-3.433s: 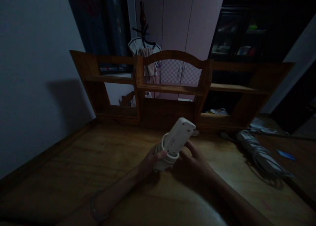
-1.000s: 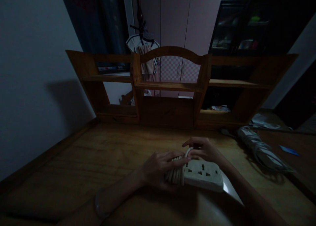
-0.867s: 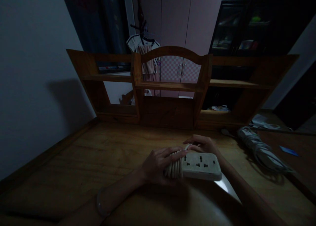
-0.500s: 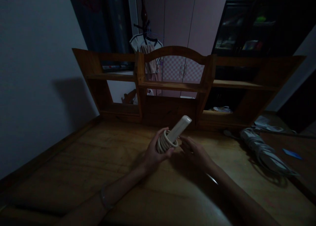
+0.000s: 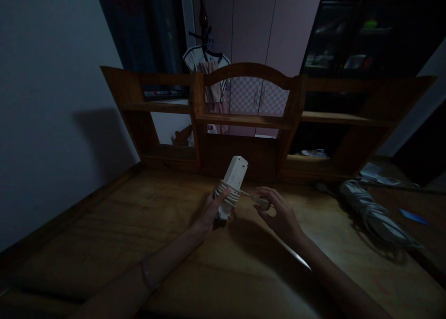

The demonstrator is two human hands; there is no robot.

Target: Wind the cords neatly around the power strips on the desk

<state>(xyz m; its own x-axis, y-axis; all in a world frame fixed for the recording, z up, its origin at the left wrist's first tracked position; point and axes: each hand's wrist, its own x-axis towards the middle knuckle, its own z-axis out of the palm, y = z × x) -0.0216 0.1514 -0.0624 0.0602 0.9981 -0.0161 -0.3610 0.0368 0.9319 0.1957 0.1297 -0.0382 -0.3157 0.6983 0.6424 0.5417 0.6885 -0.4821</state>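
A white power strip (image 5: 236,172) with its cord (image 5: 228,196) coiled round its lower part is held tilted above the wooden desk (image 5: 139,216). My left hand (image 5: 210,212) grips the strip and the coils, thumb across the wraps. From the coils a short stretch of cord runs right to a plug (image 5: 262,202). My right hand (image 5: 278,212) is closed on that plug between thumb and fingers. The underside of the strip, with small screw holes, faces me.
A second power strip wrapped in its cord (image 5: 369,212) lies at the desk's right side, near a blue card (image 5: 413,216). A wooden shelf unit (image 5: 244,120) stands along the back edge. The wall (image 5: 52,123) bounds the left.
My left hand has turned the power strip more upright and shifted it slightly left, bringing its underside into view. The plug and the cord stretch to it now show at my right hand.
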